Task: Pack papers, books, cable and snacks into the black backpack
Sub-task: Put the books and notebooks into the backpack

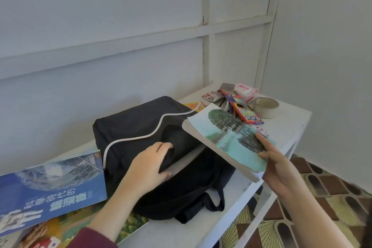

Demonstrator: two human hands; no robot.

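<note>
The black backpack (132, 127) lies on the white table (285, 123), its opening facing right. My left hand (149, 167) grips the upper flap of the opening and holds it up. My right hand (279, 165) grips a thick book with a teal tree cover (223, 131), tilted with its far end at the mouth of the bag. A white cable (153, 133) snakes across the top of the backpack. A blue book (50, 187) lies left of the bag on colourful magazines (132, 225). Snack packets (211, 95) sit at the back right.
At the table's far right corner are a box of coloured pencils (244, 110), a roll of tape (265, 106), a pink-and-white pack (246, 89) and a small grey box (227, 86). Walls close in behind and to the right. A patterned floor (322, 187) shows below the table edge.
</note>
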